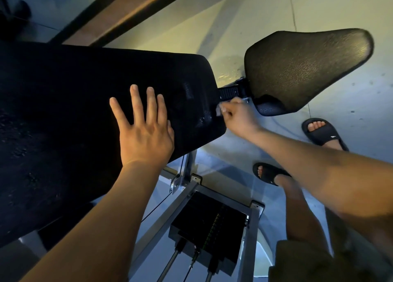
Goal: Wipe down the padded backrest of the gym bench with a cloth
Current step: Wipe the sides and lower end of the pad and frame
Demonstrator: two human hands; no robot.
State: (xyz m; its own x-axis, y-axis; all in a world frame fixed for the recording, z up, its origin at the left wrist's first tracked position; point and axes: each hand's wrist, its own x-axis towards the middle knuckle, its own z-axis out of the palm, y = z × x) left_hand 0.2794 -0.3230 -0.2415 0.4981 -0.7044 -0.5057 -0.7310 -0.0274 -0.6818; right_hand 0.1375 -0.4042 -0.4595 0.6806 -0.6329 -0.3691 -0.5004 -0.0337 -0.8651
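On the black padded backrest [74, 94] of the gym bench, left hand [144, 137] lies flat, palm down, fingers straight and spread, thumb out to the side. Right hand [238, 118] is at the backrest's lower end, by the corner edge, fingers curled, pinching a small white cloth [219, 109] against the pad edge. Cloth mostly hidden by the fingers, only a bit shows. Just beyond that hand, a black ribbed bracket [230, 92] joins backrest to the seat pad [302, 69], which sits apart at upper right. Below the bench: metal frame [161, 222] and a black weight stack [208, 228]. Person's feet in black slides [323, 132] stand on the pale floor [350, 94] to the right.
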